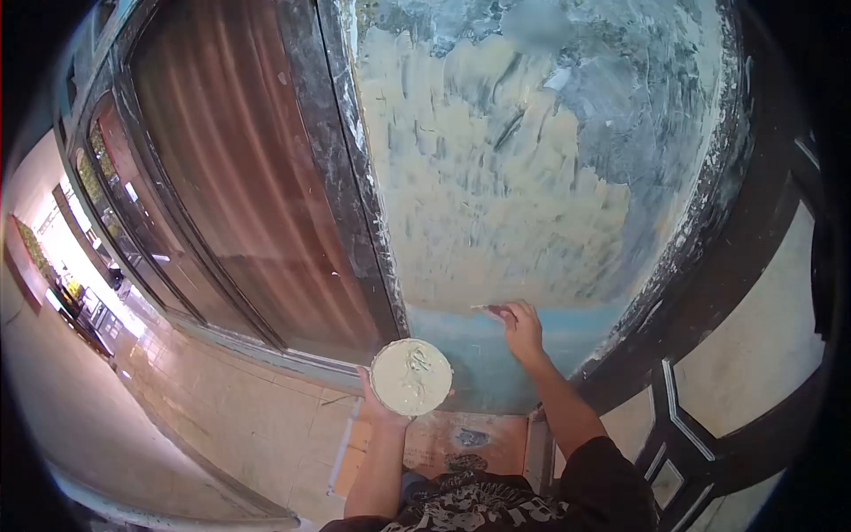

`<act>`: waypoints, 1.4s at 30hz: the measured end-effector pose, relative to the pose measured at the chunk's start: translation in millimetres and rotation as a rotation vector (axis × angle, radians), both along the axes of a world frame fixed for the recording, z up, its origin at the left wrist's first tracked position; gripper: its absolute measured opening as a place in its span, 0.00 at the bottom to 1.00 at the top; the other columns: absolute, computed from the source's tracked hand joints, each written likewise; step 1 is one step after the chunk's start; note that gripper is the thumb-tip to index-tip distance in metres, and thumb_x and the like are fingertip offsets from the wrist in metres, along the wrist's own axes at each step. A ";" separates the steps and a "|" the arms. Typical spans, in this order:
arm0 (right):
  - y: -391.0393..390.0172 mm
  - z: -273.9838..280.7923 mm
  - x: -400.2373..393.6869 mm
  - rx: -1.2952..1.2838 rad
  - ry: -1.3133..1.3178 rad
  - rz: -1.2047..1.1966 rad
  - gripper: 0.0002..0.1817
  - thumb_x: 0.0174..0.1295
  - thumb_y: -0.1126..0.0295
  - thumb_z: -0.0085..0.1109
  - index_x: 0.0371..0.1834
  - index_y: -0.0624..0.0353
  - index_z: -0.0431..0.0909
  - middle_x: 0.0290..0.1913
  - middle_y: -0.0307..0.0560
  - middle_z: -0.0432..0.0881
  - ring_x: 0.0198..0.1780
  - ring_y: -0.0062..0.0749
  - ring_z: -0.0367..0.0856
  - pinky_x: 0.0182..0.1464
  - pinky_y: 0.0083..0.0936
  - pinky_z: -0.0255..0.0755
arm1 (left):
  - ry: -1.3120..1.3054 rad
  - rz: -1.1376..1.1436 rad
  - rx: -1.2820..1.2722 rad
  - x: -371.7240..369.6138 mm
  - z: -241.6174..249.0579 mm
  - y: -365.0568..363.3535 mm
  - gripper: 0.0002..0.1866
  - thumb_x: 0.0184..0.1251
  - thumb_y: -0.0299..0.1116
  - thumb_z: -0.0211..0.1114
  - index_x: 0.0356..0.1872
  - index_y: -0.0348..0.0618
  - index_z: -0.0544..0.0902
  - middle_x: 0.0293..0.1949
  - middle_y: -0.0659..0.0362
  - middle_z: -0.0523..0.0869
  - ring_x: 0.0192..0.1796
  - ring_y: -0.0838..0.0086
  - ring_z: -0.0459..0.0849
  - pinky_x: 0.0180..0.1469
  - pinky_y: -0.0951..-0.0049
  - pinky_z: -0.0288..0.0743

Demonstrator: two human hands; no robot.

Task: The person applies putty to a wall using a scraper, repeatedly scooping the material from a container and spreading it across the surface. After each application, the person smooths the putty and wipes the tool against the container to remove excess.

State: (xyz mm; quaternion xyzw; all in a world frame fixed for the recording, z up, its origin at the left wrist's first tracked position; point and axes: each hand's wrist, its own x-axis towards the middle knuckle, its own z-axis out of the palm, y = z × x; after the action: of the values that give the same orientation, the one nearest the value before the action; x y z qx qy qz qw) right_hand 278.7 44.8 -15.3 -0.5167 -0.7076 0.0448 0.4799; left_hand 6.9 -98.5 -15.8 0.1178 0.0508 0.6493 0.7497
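In my left hand (381,410) rests a round tub of cream-coloured paste (409,377), its top facing up and the surface marked with swirls. The fingers wrap round its side from below. My right hand (524,332) is closed on a small putty knife with a dark red handle (494,310), whose thin blade points left at the wall. The wall panel (496,177) has beige paste smeared over much of its middle, with blue-grey patches above and to the right. A pale blue strip (567,321) runs beneath the paste, right by my right hand.
A dark-framed window with a reddish-brown curtain (230,168) stands to the left. Dark panelled woodwork (700,381) curves along the right. Below me lies flattened cardboard (443,442) on the tiled floor (257,417). A bright passage opens at far left.
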 end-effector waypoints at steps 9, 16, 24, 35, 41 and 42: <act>3.0 -5.8 -1.1 -0.040 -0.010 0.032 0.07 0.68 0.73 0.61 0.46 0.62 0.83 0.44 0.53 0.83 0.51 0.55 0.79 0.53 0.42 0.74 | 0.007 -0.061 0.056 -1.7 -3.6 0.7 0.55 0.62 0.85 0.41 0.80 0.53 0.64 0.79 0.47 0.64 0.75 0.32 0.65 0.61 0.07 0.59; -2.2 -14.0 -4.8 0.031 -0.025 0.036 0.08 0.64 0.75 0.64 0.45 0.55 0.85 0.45 0.44 0.83 0.51 0.50 0.79 0.49 0.45 0.77 | -0.139 -0.042 0.039 -3.0 -10.3 -1.0 0.56 0.61 0.86 0.41 0.79 0.54 0.65 0.79 0.47 0.64 0.75 0.33 0.65 0.60 0.07 0.60; -0.8 0.7 -6.4 0.070 -0.013 -0.005 0.07 0.67 0.73 0.62 0.46 0.58 0.85 0.46 0.47 0.84 0.51 0.51 0.80 0.52 0.43 0.76 | -0.009 -0.044 0.062 -4.6 -16.7 2.1 0.53 0.64 0.84 0.40 0.79 0.55 0.65 0.79 0.49 0.64 0.76 0.35 0.64 0.61 0.06 0.58; -4.6 5.3 -5.8 0.043 0.002 -0.046 0.08 0.67 0.72 0.63 0.47 0.58 0.85 0.46 0.47 0.84 0.52 0.51 0.80 0.52 0.43 0.77 | -0.036 -0.001 0.016 -4.0 -15.3 0.6 0.54 0.63 0.84 0.39 0.80 0.55 0.63 0.80 0.48 0.61 0.77 0.33 0.63 0.61 0.05 0.56; -10.3 -16.2 -2.9 -0.050 -0.106 0.019 0.08 0.64 0.76 0.62 0.45 0.57 0.85 0.46 0.44 0.84 0.48 0.50 0.79 0.48 0.45 0.77 | -0.073 -0.067 0.060 0.3 -9.4 1.8 0.54 0.63 0.84 0.41 0.80 0.54 0.62 0.80 0.47 0.62 0.76 0.34 0.64 0.62 0.08 0.59; -7.5 -11.4 -2.6 0.006 -0.083 -0.007 0.08 0.63 0.77 0.62 0.45 0.58 0.85 0.45 0.45 0.84 0.47 0.51 0.79 0.48 0.44 0.77 | -0.048 -0.063 0.053 1.2 -9.1 3.1 0.54 0.63 0.85 0.41 0.80 0.54 0.62 0.79 0.47 0.63 0.76 0.34 0.64 0.62 0.08 0.59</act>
State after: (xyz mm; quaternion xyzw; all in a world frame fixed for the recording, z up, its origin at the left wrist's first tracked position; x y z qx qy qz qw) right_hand 276.1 37.3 -26.7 -0.5194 -0.7250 0.0195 0.4519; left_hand 8.1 -95.4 -24.9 0.1235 0.0120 0.6289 0.7675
